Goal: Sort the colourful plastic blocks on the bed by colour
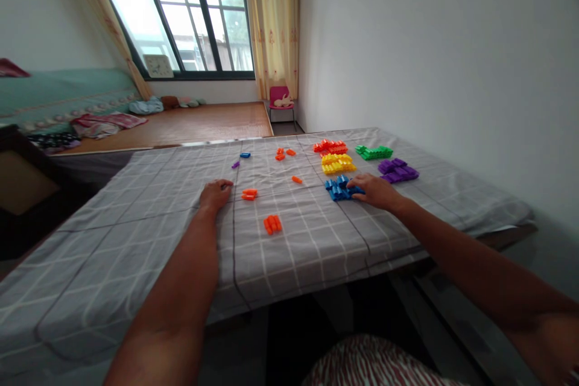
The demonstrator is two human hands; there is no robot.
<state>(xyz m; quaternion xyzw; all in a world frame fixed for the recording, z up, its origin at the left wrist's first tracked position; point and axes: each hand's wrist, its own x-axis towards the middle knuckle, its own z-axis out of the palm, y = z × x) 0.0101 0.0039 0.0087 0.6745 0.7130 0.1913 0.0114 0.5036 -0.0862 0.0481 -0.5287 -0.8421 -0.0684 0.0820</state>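
My right hand (pixel 374 191) is at the near right pile of blue plastic pieces (pixel 337 188), with its fingers and thumb closed on the pile's right side. The fingertips partly cover the pieces there. My left hand (pixel 216 194) rests on the checked cloth, fingers loosely bent and lying on it, with nothing visible in them. Just right of it lie a couple of orange pieces (pixel 249 194). Beyond it are a small purple piece (pixel 236 164) and a blue piece (pixel 245 155). A small orange group (pixel 272 224) sits nearer to me.
Behind the blue pile are yellow (pixel 338 163) and red-orange (pixel 330 147) piles; green (pixel 374 152) and purple (pixel 398 170) piles lie to the right. More orange pieces (pixel 280 157) and a single orange one (pixel 297 180) lie mid-table. A wall (pixel 429 60) borders the right side.
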